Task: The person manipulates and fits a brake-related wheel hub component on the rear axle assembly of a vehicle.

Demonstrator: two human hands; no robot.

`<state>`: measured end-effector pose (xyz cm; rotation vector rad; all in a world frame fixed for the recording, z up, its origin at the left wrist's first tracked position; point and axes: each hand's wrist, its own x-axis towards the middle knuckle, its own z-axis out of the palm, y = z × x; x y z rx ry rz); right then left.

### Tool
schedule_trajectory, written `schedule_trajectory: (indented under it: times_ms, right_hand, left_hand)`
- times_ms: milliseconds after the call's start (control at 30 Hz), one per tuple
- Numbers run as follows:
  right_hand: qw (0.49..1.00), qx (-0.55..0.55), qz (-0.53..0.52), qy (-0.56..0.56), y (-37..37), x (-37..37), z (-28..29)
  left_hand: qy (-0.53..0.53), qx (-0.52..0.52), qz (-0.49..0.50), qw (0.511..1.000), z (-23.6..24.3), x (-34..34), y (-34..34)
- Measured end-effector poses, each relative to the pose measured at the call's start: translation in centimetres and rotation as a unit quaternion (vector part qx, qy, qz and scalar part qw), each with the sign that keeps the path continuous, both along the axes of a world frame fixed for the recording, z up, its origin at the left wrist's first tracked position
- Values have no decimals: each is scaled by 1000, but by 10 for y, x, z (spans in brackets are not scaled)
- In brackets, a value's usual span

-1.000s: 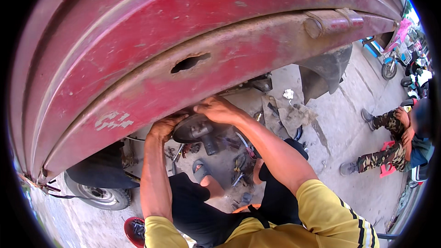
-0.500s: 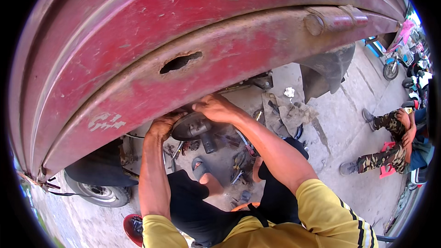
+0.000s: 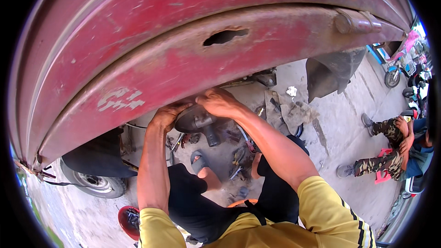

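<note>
Beneath the lower edge of a red, scratched vehicle body panel, my two hands are at a round, dark, dish-shaped part with a stubby tube hanging from it. My left hand has its fingers closed round the left rim. Over at the upper right rim, my right hand is closed with its fingers bent against the part. The panel's edge hides some fingertips and the far side of the part.
A jagged hole pierces the panel. Rags and scattered tools lie on the concrete. A wheel is at left, near a red bowl of small parts. At right sits a person in camouflage trousers.
My view has shifted, so the panel's hole now appears farther right and higher. Both hands stay at the round part, with the left fingers slightly repositioned along its rim.
</note>
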<state>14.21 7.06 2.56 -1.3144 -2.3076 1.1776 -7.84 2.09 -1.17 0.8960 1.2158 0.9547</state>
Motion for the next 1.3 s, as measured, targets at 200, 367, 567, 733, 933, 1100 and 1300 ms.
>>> schedule_trajectory:
  times_ms: [200, 367, 567, 733, 933, 1100, 1300]
  right_hand:
    - [998, 2, -60, -25, -9, -3, 8]
    - [998, 4, -62, -33, -11, -6, 8]
    - [999, 30, -29, 11, -11, -4, 7]
    - [992, 114, 0, 62, -10, -7, -7]
    - [991, 69, -31, 114, -21, 1, -4]
    - [996, 65, -7, 62, -17, -4, 1]
    - [999, 33, -8, 7, -18, -6, 14]
  left_hand:
    - [-15, 5, 13, 1000, 4, 3, -2]
    - [43, 0, 11, 999, 10, 3, -3]
    - [31, 16, -8, 999, 23, 9, -6]
    - [30, 62, 5, 998, 0, -1, -3]
    - [27, 78, -24, 996, 4, 1, -1]
    - [34, 97, -2, 995, -12, -5, 1]
    - [15, 79, -1, 997, -6, -3, 0]
